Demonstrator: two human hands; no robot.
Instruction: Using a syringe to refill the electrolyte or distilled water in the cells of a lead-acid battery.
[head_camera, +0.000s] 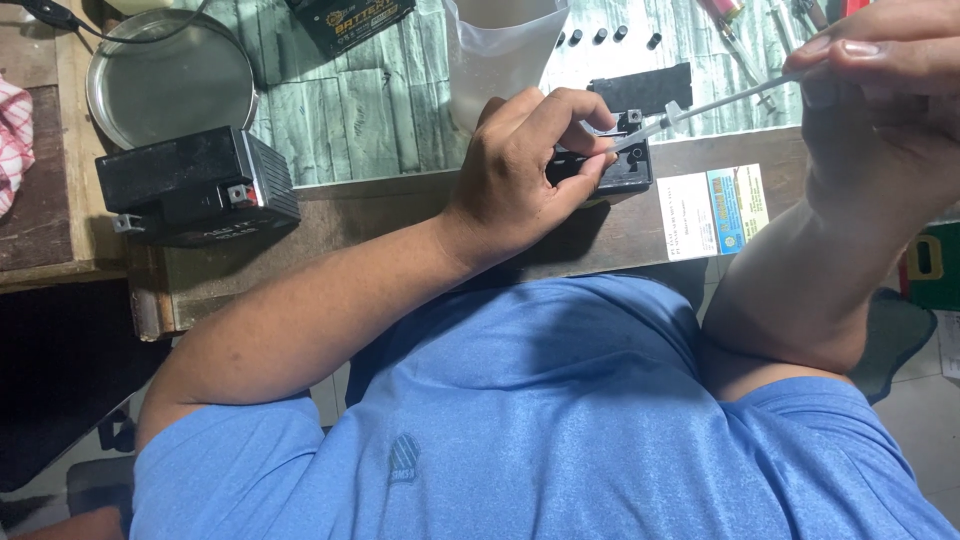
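Observation:
My left hand (530, 165) rests on a small black battery (625, 165) at the table edge, fingers curled over its top and pinching the tip end of a clear syringe (720, 100). My right hand (880, 90) grips the syringe's far end at the upper right, holding it slanted down toward the battery's top. A translucent plastic cup (500, 45) stands just behind the left hand. Much of the battery is hidden under my fingers.
A second black battery (195, 185) sits at the left table edge, with a round metal dish (170, 75) behind it. Several small black caps (600, 36) lie at the back. A battery box (350, 20), a card (715, 210) and tools (740, 25) lie around.

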